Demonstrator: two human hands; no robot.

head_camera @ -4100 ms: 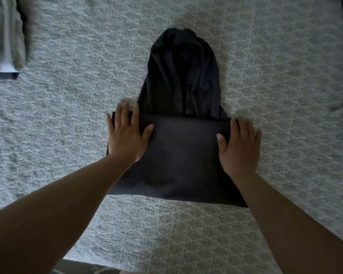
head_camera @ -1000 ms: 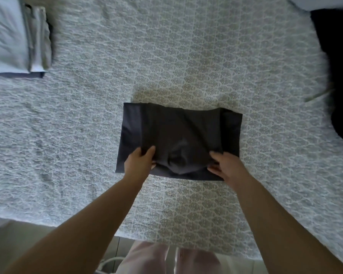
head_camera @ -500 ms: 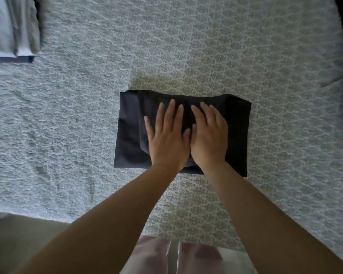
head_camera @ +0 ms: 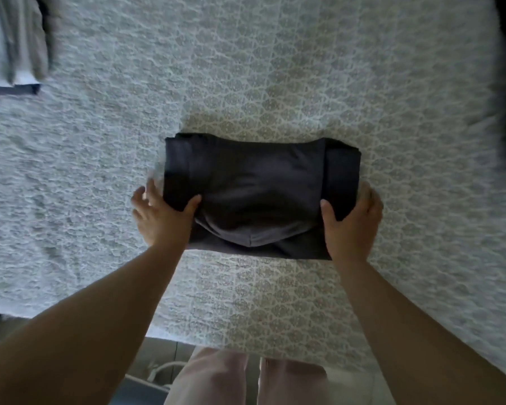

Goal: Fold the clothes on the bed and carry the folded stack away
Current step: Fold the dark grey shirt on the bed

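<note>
With the left hand (head_camera: 158,213) and right hand (head_camera: 351,216) each pinching an end of the folded dark grey garment (head_camera: 254,191) on the patterned bed (head_camera: 362,83), lift evenly, keeping layers flat.

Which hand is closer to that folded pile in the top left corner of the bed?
Left. The left hand grips the dark garment's left end, on the pile's side; the right hand grips its right end, farther off.

Dim, soft daylight brightens the upper centre of the pale patterned textured bedspread (head_camera: 275,68); the corners darken and curve with wide-angle distortion. The left edge smears with motion blur. The dark grey folded garment (head_camera: 254,188) shows little detail.
</note>
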